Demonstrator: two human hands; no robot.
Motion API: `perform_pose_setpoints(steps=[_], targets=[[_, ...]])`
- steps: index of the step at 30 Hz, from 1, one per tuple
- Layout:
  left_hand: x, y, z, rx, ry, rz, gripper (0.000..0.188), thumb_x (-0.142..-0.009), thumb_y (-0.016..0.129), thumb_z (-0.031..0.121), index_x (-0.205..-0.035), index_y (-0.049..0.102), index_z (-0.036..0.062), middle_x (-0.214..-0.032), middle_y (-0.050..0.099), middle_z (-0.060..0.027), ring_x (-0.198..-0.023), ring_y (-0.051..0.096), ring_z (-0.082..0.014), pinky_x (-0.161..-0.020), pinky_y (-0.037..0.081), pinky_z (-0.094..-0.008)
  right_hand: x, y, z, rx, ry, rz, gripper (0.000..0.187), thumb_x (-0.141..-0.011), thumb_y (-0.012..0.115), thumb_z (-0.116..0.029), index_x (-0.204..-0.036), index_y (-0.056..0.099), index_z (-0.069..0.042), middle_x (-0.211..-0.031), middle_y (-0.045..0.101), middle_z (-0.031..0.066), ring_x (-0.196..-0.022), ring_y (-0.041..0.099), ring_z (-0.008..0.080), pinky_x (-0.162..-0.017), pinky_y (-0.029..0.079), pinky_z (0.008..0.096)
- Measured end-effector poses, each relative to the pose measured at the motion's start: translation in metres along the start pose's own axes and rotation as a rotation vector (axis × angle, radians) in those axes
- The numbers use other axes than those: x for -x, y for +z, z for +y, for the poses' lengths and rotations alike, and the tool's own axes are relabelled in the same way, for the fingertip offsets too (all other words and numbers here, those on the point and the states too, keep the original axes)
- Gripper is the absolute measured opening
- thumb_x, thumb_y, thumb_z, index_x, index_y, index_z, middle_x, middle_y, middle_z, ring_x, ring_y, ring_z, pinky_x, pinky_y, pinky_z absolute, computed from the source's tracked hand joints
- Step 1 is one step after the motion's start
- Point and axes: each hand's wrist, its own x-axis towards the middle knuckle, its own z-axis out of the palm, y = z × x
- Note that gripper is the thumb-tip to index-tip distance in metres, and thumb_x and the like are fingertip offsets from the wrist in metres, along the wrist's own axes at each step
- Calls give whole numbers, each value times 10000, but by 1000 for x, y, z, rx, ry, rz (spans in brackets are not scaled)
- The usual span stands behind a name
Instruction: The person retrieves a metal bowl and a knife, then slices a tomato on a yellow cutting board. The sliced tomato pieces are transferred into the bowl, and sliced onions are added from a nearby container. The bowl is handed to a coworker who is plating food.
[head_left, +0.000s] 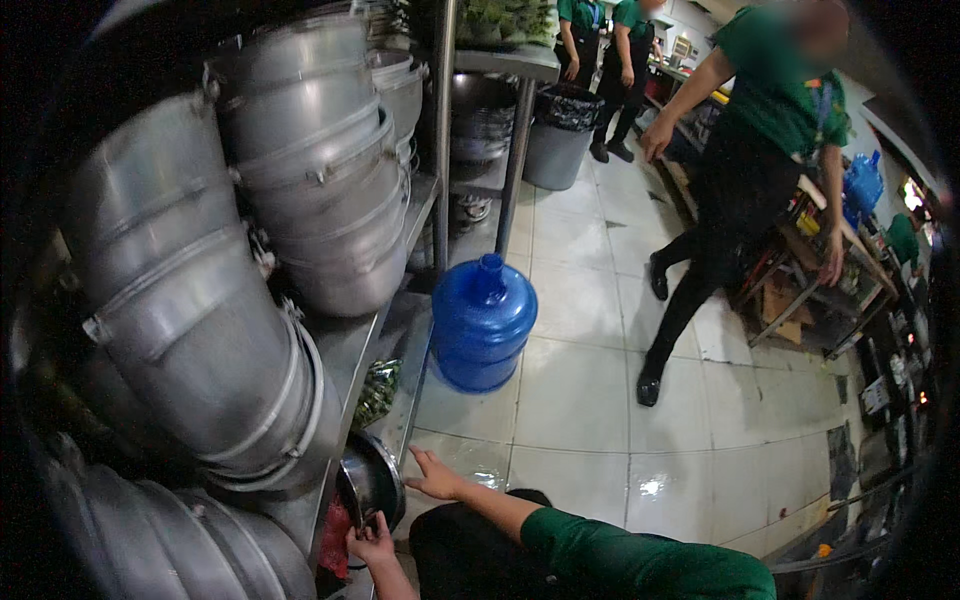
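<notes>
My left hand point(371, 544) grips the near rim of a shiny metal bowl point(378, 478), which is tilted on its side at the lower shelf. Just right of the bowl, my right hand point(438, 476) is open, its fingers apart and nothing in it. Beside the bowl, partly behind it, lies a red mesh bag point(334, 538); its contents cannot be made out. Leafy greens point(377, 392) lie on the lower shelf beyond the bowl.
Tall stacks of metal buckets point(215, 290) fill the shelf point(385, 325) on my left. A blue water jug point(484, 325) stands on the tiled floor ahead. Farther off is a grey bin point(556, 155). A person point(750, 150) walks at the right; two others stand behind.
</notes>
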Motion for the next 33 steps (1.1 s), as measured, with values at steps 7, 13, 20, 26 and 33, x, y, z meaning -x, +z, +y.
perform_pose_setpoints(steps=[7,13,20,26,33], targets=[[-31,-26,24,72,-326,-233,403,-836,461,192,-1096,481,-115,-1155,517,-289,-1123,484,-451,-917,473,-560,-23,64,-10,85,-37,-10,688,-807,637,-226,-1347,259,-29,-1184,340,286,-1011,499,484,-874,441,489],[-34,-31,26,141,-460,-446,541,-837,414,165,-1260,335,-163,-1244,405,-395,-1219,360,-522,-870,530,-489,-27,74,1,32,130,142,594,-735,653,-99,-1208,318,32,-1074,472,319,-925,540,497,-798,464,517],[-52,-42,31,277,-535,-661,582,-838,344,37,-1324,117,-188,-1329,133,-482,-1271,177,-575,-890,538,-429,-35,79,9,45,214,99,372,-762,605,-160,-1042,498,60,-876,611,322,-877,601,456,-756,487,514],[-63,-38,32,330,-543,-554,543,-834,342,-14,-1254,100,-258,-1318,101,-502,-1264,111,-601,-905,531,-391,-38,68,3,144,222,-30,355,-755,633,-254,-904,613,68,-901,629,276,-863,625,408,-742,513,468],[-64,-41,52,436,-746,-527,677,-842,427,4,-1318,-12,-194,-1429,36,-363,-1332,40,-505,-937,494,-364,-30,57,-12,-22,347,-186,343,-722,661,-213,-930,616,56,-847,630,225,-741,659,314,-532,556,419]])
